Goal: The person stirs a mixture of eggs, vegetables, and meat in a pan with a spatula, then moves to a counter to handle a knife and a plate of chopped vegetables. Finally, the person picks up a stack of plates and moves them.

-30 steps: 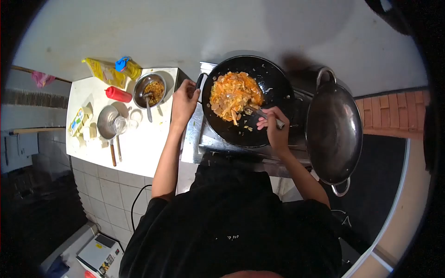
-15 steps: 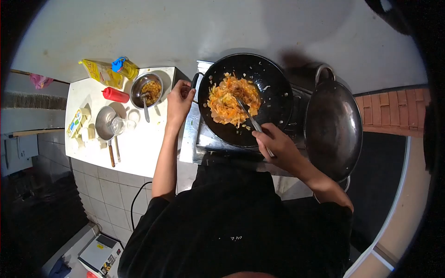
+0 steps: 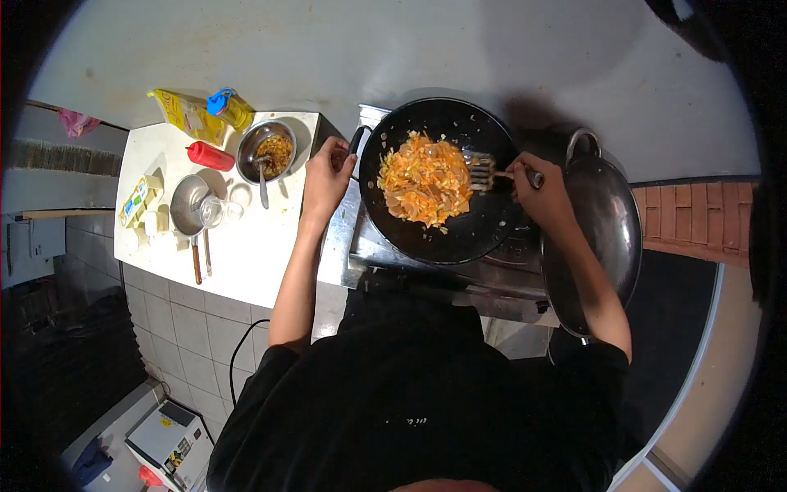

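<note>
A black wok [image 3: 492, 225] sits on the stove, with an orange-and-yellow mix of shredded, cooked food [image 3: 422, 180] heaped in its left and middle part. My left hand [image 3: 328, 180] is closed at the wok's black side handle [image 3: 359, 139], its fingers partly hidden. Closed round the handle of a slotted metal spatula [image 3: 481, 172], my right hand [image 3: 541, 193] is over the wok's right rim. The slotted blade, with bits of food on it, rests just right of the heap.
A second dark wok [image 3: 594, 238] stands close on the right. On the white table [image 3: 246, 279] are a metal bowl with a spoon [image 3: 266, 152], a red squeeze bottle [image 3: 211, 156], a blue-capped oil bottle [image 3: 231, 111], a yellow packet [image 3: 187, 117] and a saucepan [image 3: 187, 205].
My right hand has moved up and right, drawing the spatula out of the food to its right side. The heap looks more gathered and spread out flatter. My left hand stays at the handle.
</note>
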The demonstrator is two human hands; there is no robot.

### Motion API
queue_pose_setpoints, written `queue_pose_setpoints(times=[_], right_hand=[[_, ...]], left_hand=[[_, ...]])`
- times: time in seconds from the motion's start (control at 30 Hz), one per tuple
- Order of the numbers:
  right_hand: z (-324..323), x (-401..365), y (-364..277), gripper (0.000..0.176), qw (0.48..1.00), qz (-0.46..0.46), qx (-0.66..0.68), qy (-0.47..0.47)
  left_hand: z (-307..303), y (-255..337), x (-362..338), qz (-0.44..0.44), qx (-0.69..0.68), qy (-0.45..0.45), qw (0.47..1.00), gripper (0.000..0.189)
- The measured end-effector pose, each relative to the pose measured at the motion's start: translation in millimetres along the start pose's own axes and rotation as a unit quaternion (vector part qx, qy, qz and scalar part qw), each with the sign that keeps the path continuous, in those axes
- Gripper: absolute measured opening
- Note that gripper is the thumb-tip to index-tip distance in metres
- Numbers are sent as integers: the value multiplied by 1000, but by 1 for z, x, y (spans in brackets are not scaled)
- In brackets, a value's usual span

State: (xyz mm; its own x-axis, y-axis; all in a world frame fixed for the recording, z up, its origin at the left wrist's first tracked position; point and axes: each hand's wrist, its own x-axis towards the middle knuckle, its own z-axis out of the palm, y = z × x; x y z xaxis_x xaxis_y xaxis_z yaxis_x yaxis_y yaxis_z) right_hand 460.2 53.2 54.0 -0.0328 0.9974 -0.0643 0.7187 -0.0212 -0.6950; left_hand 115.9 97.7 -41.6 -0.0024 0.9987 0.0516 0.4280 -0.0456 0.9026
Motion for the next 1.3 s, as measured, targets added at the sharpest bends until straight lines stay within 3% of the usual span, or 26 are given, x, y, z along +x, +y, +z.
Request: queue_pose_setpoints(times=[0.03, 0.07, 0.13, 0.23, 0.37, 0.43, 0.47, 0.53, 0.57, 0.63, 0.87, 1.03, 1.23, 1.3], right_hand=[[12, 1, 16, 14, 991, 74, 113, -13], [28, -1, 28, 14, 991, 73, 114, -15], [57, -10, 41, 20, 940, 91, 329, 3], [81, -24, 31, 23, 908, 94, 405, 44], [88, -34, 11, 24, 913, 50, 398, 75], [78, -39, -2, 15, 966, -72, 248, 22], [71, -43, -9, 15, 966, -73, 249, 23], [51, -54, -22, 19, 963, -261, 36, -55], [43, -59, -29, 19, 963, -261, 36, -56], [28, -66, -40, 34, 942, -312, -87, -86], [-22, 11, -27, 40, 925, -357, -100, -84], [-17, 68, -20, 37, 909, -366, -108, -169], [1, 36, -41, 36, 866, -409, -75, -280], [-7, 31, -52, 41, 853, -389, -151, -313]], left_hand=[[0, 1, 0, 11, 6, 1, 1000, 17], [0, 0, -1, 9, 7, 2, 1000, 17], [0, 1, 0, 1, 29, -4, 1000, 16], [2, 3, -1, 11, 13, 7, 1000, 17], [3, -1, 0, 4, 7, -1, 1000, 17], [2, -4, 1, -18, 7, -11, 1000, 18], [2, -4, 2, -17, 8, -10, 1000, 18], [3, -5, 0, 9, 5, 2, 1000, 18], [2, -4, 0, 8, 5, 3, 1000, 18], [2, 0, 0, 1, 8, 4, 1000, 18], [1, 1, 1, -25, 26, -11, 999, 20], [2, 0, 1, -14, 1, 0, 1000, 17], [1, 1, 1, -11, 3, 0, 1000, 18], [1, 4, 1, -7, 17, 3, 1000, 18]])
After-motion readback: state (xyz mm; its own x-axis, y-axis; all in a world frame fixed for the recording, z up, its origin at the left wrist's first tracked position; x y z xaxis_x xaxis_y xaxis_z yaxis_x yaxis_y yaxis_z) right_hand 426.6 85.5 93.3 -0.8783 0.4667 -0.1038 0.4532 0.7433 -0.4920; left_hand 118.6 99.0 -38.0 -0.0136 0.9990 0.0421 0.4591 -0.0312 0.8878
